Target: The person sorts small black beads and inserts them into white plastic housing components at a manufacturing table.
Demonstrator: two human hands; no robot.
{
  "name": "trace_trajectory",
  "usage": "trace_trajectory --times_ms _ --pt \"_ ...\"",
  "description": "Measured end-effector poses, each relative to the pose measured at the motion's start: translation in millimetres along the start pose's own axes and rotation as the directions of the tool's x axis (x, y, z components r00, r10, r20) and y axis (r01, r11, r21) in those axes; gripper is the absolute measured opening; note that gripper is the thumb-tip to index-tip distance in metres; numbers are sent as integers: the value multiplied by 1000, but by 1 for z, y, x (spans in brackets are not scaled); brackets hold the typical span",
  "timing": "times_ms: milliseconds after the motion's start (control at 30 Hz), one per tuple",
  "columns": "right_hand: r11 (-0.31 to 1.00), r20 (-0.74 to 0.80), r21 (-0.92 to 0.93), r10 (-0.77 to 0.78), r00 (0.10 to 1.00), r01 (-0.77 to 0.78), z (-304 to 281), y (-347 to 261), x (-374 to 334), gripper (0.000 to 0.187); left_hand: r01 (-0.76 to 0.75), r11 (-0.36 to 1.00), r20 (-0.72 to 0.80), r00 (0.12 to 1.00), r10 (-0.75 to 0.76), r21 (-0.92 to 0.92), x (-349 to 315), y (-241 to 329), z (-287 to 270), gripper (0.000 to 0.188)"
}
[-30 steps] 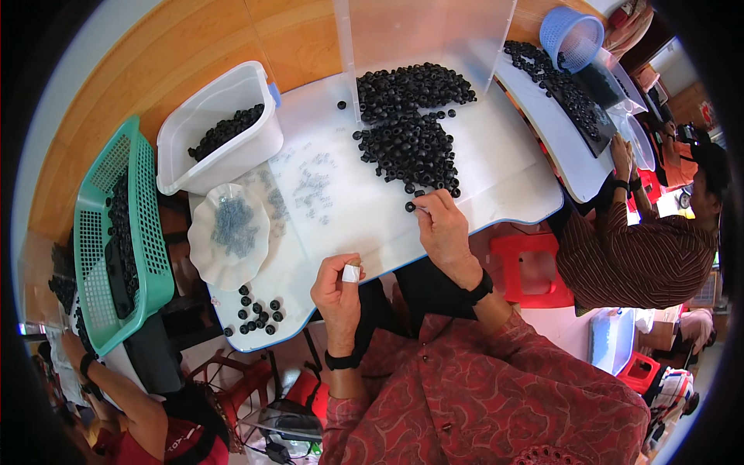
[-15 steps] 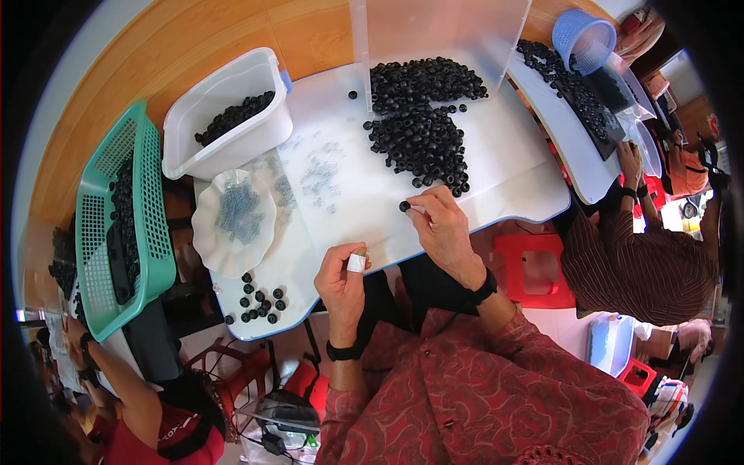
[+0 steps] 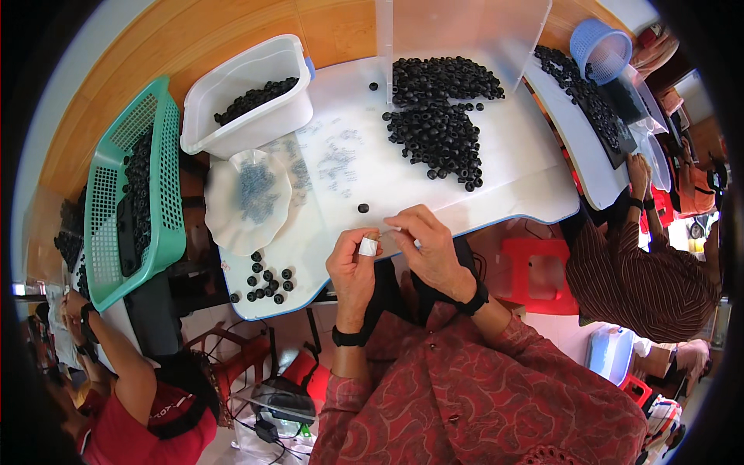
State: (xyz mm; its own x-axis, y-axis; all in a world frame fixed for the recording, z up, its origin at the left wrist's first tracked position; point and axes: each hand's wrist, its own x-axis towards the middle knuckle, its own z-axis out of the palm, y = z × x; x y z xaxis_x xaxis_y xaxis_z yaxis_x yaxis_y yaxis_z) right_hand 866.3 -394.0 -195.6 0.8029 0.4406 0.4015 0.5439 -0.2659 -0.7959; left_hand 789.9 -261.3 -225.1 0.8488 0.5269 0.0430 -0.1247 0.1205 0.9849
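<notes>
My left hand (image 3: 354,267) is closed above the table's front edge, white tape wrapped round one fingertip. What it pinches, if anything, is too small to make out. Just to its right, almost touching, my right hand (image 3: 432,248) has thumb and forefinger drawn together, and whatever may be between them cannot be made out. A small round black part (image 3: 363,208) lies on the white table just beyond my hands, apart from the fingers. Farther back spreads a large heap of similar black parts (image 3: 438,139). Several more parts (image 3: 267,283) sit at the table's left front corner.
A scalloped white dish (image 3: 221,205) holds tiny clear pieces; more lie scattered (image 3: 339,159) beside it. A white tub (image 3: 287,108) and a green basket (image 3: 167,232) contain black parts. A clear bin (image 3: 465,39) stands behind the heap. Co-workers sit at both sides.
My right hand has let go of the black part, now on the table, and moved left to my left hand. The whole view has shifted slightly.
</notes>
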Motion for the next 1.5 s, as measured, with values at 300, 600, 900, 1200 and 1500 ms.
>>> trace_trajectory --times_ms 300,600,900,1200,1500 --pt "987 -20 157 -42 999 45 11 -3 -6 19 -48 993 15 999 47 108 0 1 3 15" --pt "989 -61 142 -27 998 35 4 1 -4 16 85 992 -10 996 -84 96 10 16 3 11" --pt "996 -133 82 47 990 -36 -8 15 -5 12 -259 689 21 942 334 677 57 21 23 26" --pt "990 -134 139 55 990 -36 -4 27 -13 11 -134 458 44 978 202 879 66 17 34 30" --pt "990 -123 138 55 991 -38 -3 26 -13 9 -158 486 32 966 258 859 64 8 32 23"
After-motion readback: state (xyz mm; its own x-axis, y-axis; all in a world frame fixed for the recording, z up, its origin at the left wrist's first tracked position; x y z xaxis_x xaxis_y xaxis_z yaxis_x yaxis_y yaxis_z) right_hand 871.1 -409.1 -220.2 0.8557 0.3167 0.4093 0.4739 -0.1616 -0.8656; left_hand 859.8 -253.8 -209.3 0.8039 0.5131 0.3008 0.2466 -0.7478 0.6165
